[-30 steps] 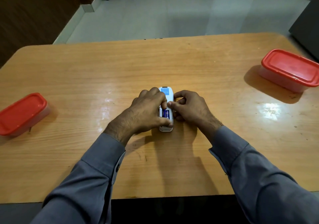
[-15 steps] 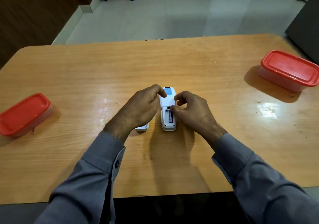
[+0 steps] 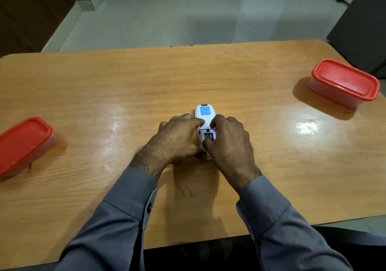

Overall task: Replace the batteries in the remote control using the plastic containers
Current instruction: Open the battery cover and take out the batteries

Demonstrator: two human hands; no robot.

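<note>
White plastic marks the remote control point(image 3: 205, 115) lying back-up near the middle of the wooden table point(image 3: 188, 82) in the head view, its length running away from the person. A blue label sits on its far end, and its battery compartment at the near end is uncovered. Inside the compartment a blue battery point(image 3: 211, 136) shows in part.

The left hand point(image 3: 177, 139) rests against the remote's left side, fingers curled loosely, the index fingertip touching the body just beyond the compartment; it braces rather than clasps. The right hand point(image 3: 229, 143) covers the remote's right side, its fingers bent over the edge and its thumb pressed down on the battery in the compartment. Whether the thumb and fingers pinch the battery cannot be told.

Both forearms wear grey sleeves point(image 3: 125, 208) with buttoned cuffs.

Two plastic containers with red lids stand well apart from the remote, both lids on: the left container point(image 3: 23, 143) at the table's left edge, the right container point(image 3: 344, 82) toward the far right corner.
</note>
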